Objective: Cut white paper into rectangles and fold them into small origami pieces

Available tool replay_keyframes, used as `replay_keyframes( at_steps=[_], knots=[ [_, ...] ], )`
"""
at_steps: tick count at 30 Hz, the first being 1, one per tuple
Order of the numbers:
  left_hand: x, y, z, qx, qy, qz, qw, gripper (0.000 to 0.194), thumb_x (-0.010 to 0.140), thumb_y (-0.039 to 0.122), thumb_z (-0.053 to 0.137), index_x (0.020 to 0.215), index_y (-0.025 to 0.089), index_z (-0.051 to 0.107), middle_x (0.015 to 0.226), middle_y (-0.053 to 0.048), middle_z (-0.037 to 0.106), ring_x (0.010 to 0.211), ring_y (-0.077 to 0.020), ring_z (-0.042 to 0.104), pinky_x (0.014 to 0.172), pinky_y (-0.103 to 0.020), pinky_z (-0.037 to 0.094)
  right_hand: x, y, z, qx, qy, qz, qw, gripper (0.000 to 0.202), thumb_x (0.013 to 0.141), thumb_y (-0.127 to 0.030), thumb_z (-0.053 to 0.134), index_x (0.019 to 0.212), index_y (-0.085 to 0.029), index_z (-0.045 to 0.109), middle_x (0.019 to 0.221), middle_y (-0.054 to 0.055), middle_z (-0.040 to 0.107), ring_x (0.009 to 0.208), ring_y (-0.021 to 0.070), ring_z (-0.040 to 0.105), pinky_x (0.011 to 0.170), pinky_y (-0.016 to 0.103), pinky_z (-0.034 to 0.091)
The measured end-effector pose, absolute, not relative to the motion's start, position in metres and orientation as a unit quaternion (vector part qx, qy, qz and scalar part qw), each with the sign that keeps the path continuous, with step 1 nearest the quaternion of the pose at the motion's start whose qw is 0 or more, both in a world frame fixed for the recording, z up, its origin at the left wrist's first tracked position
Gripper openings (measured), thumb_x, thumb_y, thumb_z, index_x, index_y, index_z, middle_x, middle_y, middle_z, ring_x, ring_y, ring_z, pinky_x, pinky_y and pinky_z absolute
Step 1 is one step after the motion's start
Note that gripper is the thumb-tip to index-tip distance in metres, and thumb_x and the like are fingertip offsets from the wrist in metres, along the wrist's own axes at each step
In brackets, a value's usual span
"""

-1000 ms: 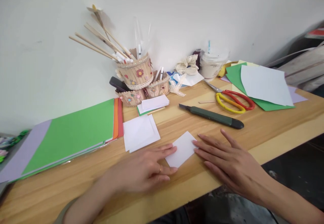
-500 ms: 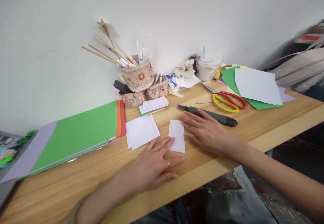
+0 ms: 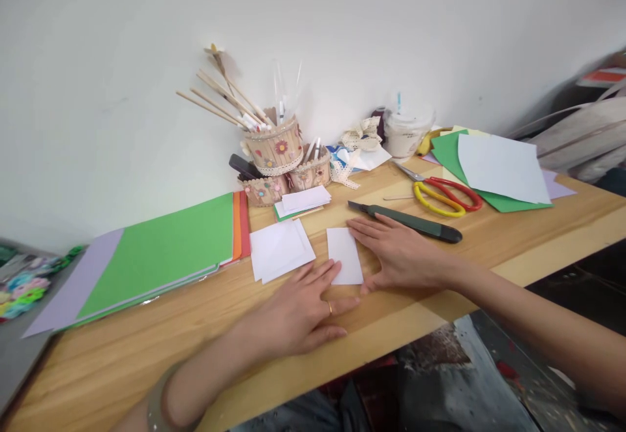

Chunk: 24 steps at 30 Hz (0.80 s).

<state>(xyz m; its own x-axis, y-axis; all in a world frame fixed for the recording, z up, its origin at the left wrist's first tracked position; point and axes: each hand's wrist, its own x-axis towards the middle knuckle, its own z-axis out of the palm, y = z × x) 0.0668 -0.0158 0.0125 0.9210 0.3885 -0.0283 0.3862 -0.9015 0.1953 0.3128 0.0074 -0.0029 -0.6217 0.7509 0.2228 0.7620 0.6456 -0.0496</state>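
Observation:
A small white rectangle of paper lies flat on the wooden table between my two hands. My left hand rests on the table with fingers stretched out, its fingertips on the paper's lower left edge. On the other side, my right hand lies with fingers extended and thumb apart, touching the paper's right edge. Just behind the right hand is a dark green utility knife, partly covered by its fingers. Left of the paper, several larger white sheets overlap.
Colored paper lies at the left. Decorated pots with sticks and pens stand by the wall, behind small white slips. Red-and-yellow scissors, a lidded cup and white paper over green sheets are at the right.
My right thumb has spread away from its fingers and moved down to the paper's lower right corner. The left hand stays on the paper. The view has shifted slightly.

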Motion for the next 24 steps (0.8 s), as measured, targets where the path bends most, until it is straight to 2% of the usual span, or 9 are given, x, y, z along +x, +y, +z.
replay_keyframes(
  at_steps=[4,6,8,12,18,20,22,24],
  knots=[
    [0.067,-0.016,0.014,0.975,0.199,0.001,0.096,0.043,0.091,0.043,0.046,0.131,0.028,0.045,0.142,-0.021,0.031,0.133,-0.033,0.026,0.104,-0.05,0.029,0.307,0.013,-0.007,-0.463,-0.871,-0.049,0.156,0.037,0.093,-0.038,0.039,0.112,-0.016,0.062,0.123,0.008,0.059,0.113,0.0216,0.053,0.096,0.041,0.036],
    [0.067,-0.016,0.014,0.976,0.199,0.004,0.093,0.043,0.091,0.044,0.045,0.131,0.028,0.045,0.141,-0.021,0.033,0.133,-0.0326,0.026,0.104,-0.05,0.029,0.304,0.015,-0.008,-0.477,-0.861,-0.061,0.168,0.031,0.094,-0.03,0.04,0.106,-0.017,0.065,0.119,0.007,0.062,0.11,0.0222,0.055,0.092,0.041,0.038],
    [0.067,-0.016,0.013,0.976,0.197,0.007,0.089,0.043,0.091,0.044,0.045,0.131,0.028,0.045,0.142,-0.02,0.033,0.133,-0.0325,0.025,0.104,-0.051,0.029,0.303,0.016,-0.006,-0.477,-0.86,-0.068,0.171,0.028,0.092,-0.03,0.044,0.104,-0.018,0.066,0.117,0.007,0.064,0.11,0.0241,0.054,0.09,0.042,0.038],
    [0.067,-0.015,0.011,0.977,0.194,0.013,0.089,0.043,0.091,0.045,0.044,0.131,0.028,0.045,0.142,-0.019,0.032,0.133,-0.0319,0.026,0.104,-0.05,0.029,0.306,0.016,0.0,-0.45,-0.879,-0.064,0.145,0.028,0.087,-0.034,0.053,0.108,-0.019,0.064,0.118,0.007,0.063,0.11,0.0267,0.052,0.088,0.044,0.038],
    [0.066,-0.017,0.013,0.976,0.196,0.01,0.09,0.042,0.091,0.045,0.043,0.13,0.03,0.045,0.144,-0.017,0.03,0.133,-0.0327,0.026,0.104,-0.05,0.028,0.312,0.012,0.002,-0.417,-0.903,-0.041,0.095,0.069,0.072,-0.055,0.061,0.125,-0.012,0.052,0.132,0.015,0.05,0.116,0.0296,0.048,0.093,0.042,0.036],
    [0.066,-0.017,0.014,0.976,0.199,0.006,0.091,0.042,0.092,0.046,0.042,0.131,0.031,0.044,0.146,-0.015,0.028,0.134,-0.0328,0.025,0.105,-0.05,0.028,0.315,0.014,0.004,-0.433,-0.897,-0.028,0.088,0.064,0.072,-0.055,0.06,0.123,-0.016,0.054,0.127,0.011,0.055,0.113,0.0273,0.052,0.091,0.038,0.039],
    [0.066,-0.017,0.013,0.975,0.204,0.003,0.092,0.043,0.092,0.046,0.042,0.133,0.032,0.041,0.147,-0.013,0.025,0.134,-0.0321,0.024,0.105,-0.049,0.028,0.32,0.018,0.008,-0.482,-0.871,-0.03,0.095,0.046,0.082,-0.048,0.05,0.118,-0.02,0.058,0.116,0.008,0.063,0.103,0.0242,0.058,0.085,0.034,0.042],
    [0.066,-0.016,0.011,0.975,0.207,0.002,0.086,0.048,0.091,0.047,0.042,0.136,0.03,0.037,0.147,-0.013,0.025,0.135,-0.0311,0.024,0.106,-0.049,0.027,0.328,0.021,0.011,-0.551,-0.825,-0.057,0.115,0.041,0.092,-0.039,0.035,0.117,-0.017,0.058,0.111,0.011,0.065,0.098,0.0256,0.059,0.081,0.037,0.043]
  ],
)
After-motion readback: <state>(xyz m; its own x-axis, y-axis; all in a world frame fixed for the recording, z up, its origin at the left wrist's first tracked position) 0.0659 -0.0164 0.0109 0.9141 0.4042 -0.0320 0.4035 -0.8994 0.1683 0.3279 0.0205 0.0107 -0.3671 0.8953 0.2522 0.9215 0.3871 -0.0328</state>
